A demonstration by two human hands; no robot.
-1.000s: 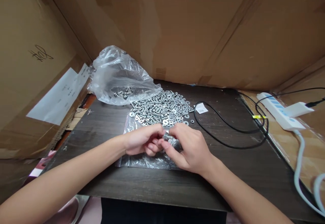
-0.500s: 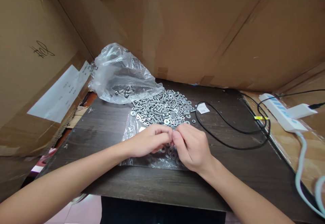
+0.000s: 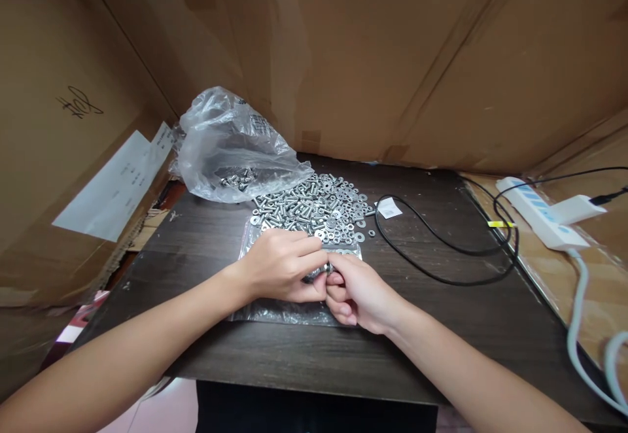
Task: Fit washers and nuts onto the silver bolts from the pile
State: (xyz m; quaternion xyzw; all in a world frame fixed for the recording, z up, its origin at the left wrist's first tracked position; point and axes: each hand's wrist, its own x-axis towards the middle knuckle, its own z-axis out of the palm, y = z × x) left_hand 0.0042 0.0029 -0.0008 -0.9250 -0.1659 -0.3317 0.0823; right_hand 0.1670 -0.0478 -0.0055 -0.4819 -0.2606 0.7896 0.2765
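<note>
My left hand and my right hand meet above a clear plastic bag lying flat on the dark table. Both are closed, fingertips pinched round a small silver bolt, largely covered by the fingers. Whether a nut or washer sits on it, I cannot tell. Just beyond the hands spreads a heap of loose bolts, with nuts and washers mostly on its right side. Several washers also show in or under the flat bag beside my fingers.
An open, crumpled plastic bag with more bolts inside stands at the back left. A black cable loops across the table's right side, near a small white paper. A white power strip lies farther right. Cardboard walls enclose the table.
My left hand has turned over, its back now upward, and my right hand has rolled so its curled fingers show. A bit of metal is now visible between them.
</note>
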